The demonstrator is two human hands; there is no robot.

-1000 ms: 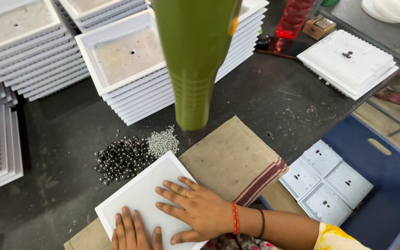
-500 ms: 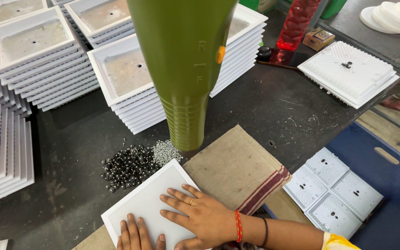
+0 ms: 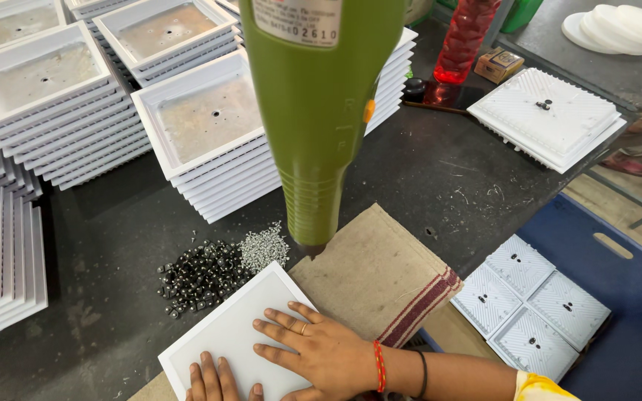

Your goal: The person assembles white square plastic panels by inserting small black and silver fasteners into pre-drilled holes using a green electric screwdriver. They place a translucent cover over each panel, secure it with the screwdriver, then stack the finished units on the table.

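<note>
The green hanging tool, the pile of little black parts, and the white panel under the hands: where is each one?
green hanging tool (image 3: 319,126), head view, middle of its body.
pile of black parts (image 3: 200,276), head view, centre of the heap.
white square panel (image 3: 224,338), head view, bare face left of the right hand (image 3: 321,353).

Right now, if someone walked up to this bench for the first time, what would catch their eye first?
A big green power tool hangs down the middle, its tip just above the brown cloth. Below it, the right hand and left hand lie flat on a white square panel, with small heaps of black and silver screws beside it. Stacks of white square frames fill the table's left and back.
</note>
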